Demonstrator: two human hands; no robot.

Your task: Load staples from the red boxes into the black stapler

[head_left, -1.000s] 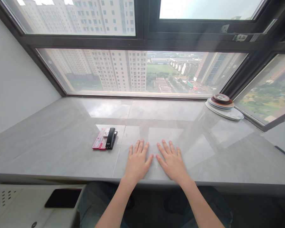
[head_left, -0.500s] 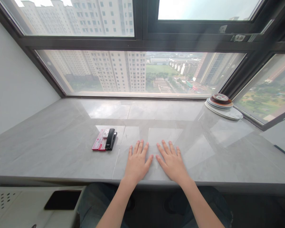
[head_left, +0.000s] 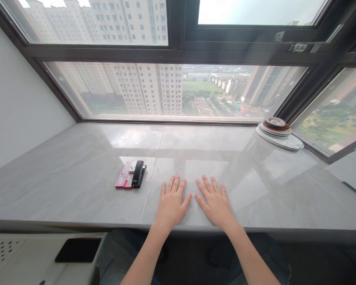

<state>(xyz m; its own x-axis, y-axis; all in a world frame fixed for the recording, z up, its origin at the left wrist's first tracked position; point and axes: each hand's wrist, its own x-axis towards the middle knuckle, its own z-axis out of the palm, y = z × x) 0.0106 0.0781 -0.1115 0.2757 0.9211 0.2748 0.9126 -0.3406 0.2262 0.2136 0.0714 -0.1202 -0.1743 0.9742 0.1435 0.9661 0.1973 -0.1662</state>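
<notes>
My left hand (head_left: 171, 204) lies palm down on the grey marble-look sill (head_left: 77, 202), fingers spread and holding nothing. Beside it, my right hand (head_left: 215, 204) rests flat the same way, its thumb a short gap from the left thumb. To the left of my left hand, apart from it, is a black stapler (head_left: 138, 174). The stapler sits against small red-and-white boxes (head_left: 123, 179), partly covering them. A small pale box or packet (head_left: 132, 166) shows behind the stapler's left side.
Stacked plates or round mats (head_left: 277, 128) stand at the back right corner by the window frame (head_left: 175, 55). A white wall (head_left: 23, 95) bounds the left. Below the sill's front edge, a dark flat object (head_left: 78, 250) lies on a white surface (head_left: 32, 257).
</notes>
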